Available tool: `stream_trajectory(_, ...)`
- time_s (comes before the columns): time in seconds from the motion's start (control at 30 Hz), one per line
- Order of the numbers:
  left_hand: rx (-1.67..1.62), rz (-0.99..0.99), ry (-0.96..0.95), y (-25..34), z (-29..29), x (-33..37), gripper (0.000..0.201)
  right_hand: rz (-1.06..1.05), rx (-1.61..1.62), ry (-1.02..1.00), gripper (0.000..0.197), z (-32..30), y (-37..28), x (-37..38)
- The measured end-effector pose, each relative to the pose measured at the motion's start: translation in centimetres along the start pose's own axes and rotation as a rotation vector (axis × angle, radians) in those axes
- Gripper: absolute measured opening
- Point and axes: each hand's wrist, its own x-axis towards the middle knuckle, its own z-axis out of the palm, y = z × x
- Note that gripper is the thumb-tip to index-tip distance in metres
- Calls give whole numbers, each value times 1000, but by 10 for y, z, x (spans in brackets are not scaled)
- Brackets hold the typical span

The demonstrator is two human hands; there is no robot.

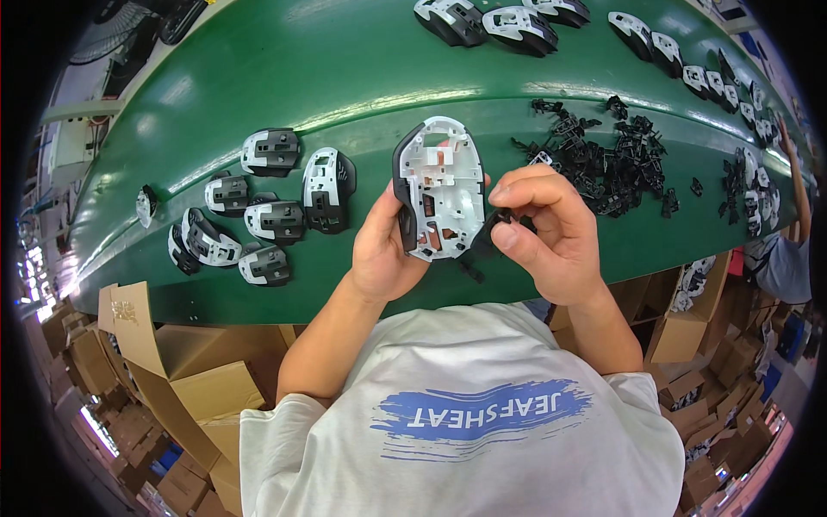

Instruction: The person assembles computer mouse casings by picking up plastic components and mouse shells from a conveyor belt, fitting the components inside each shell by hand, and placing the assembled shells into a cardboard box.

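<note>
My left hand (381, 250) is closed round a computer mouse shell (467, 191), held upright with its white, hollow inside facing me and a black edge along its left side. Close to the shell's lower right edge, my right hand (556, 237) pinches a small black plastic part (488, 234) between thumb and fingers. Whether that part touches the shell, I cannot tell. Another small black part (471, 270) lies on the table just below. Beyond my right hand spreads a loose pile of similar black plastic parts (607, 159).
Several black and white mouse shells (328, 191) lie on the green table (370, 77) at left. More shells (519, 30) line its far side. Open cardboard boxes (202, 362) stand below the near edge. Another person's arm (797, 172) shows at far right.
</note>
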Motion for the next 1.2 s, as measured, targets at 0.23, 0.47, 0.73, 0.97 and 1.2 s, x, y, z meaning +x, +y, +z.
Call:
stream_trajectory(0.23, -134, 21, -15, -6, -13, -13, 62, -326, -486, -35, 28, 2, 9, 7)
stream_trajectory(0.47, -71, 4, 50, -5, -5, -15, 59, -386, -569, 20, 26, 0, 10, 10)
stream_trajectory(0.73, -105, -19, -11, -13, -9, -19, 59, -450, -670, -7, 31, 2, 3, 4)
stream_trajectory(0.97, 83, -71, 84, -9, 4, -19, 66, -364, -661, 70, 24, 7, -5, -2)
stream_trajectory(1.2, 362, 23, 86, -15, 10, -20, 72, -126, -643, 113, 18, 31, -19, -8)
